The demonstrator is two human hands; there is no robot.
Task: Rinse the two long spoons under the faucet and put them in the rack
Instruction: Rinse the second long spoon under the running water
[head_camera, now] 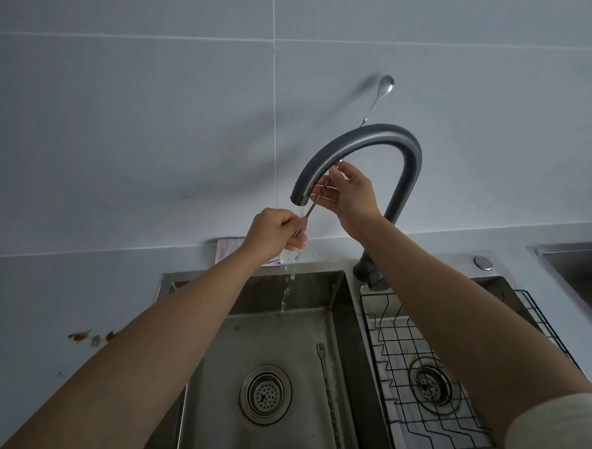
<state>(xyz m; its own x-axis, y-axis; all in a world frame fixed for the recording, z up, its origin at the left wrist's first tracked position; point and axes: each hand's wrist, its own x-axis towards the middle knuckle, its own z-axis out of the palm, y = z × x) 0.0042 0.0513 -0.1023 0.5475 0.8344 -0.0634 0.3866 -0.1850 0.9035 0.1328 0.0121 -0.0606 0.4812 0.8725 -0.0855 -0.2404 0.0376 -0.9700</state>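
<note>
Nearest, at six o'clock, lies the stainless left basin (316, 332) with its brushed, wet floor, a round perforated drain strainer (266, 393) and a long twisted-stem fork (327, 380) flat on the bottom, tines pointing to twelve o'clock. At four o'clock a black wire rack (414, 368), a grid with zigzag bars, sits in the right basin over a second strainer (432, 384); no spoon is in it. At eight o'clock on the pale grey table (61, 298) lie a few brown scraps (90, 336). Both bare forearms reach up across the basins, the right one crossing the rack's near corner. The left hand (275, 235) is curled into a fist, its grip pinching the low end of a long thin metal spoon (318, 199) in the thin stream of water (289, 285) falling from the spout. The right hand (352, 196), partly behind the spout, has its grip pinched on the upper part of the same slanted stem. A second long spoon (380, 95) rises at one o'clock above the faucet arch, its shiny oval bowl against the wall; the faucet hides its lower stem, so which hand holds it cannot be told. The faucet (388, 143) is a matte dark-grey gooseneck tube. Behind the left hand a folded pale cloth (230, 250) rests against the grey tiled wall (156, 114).
</note>
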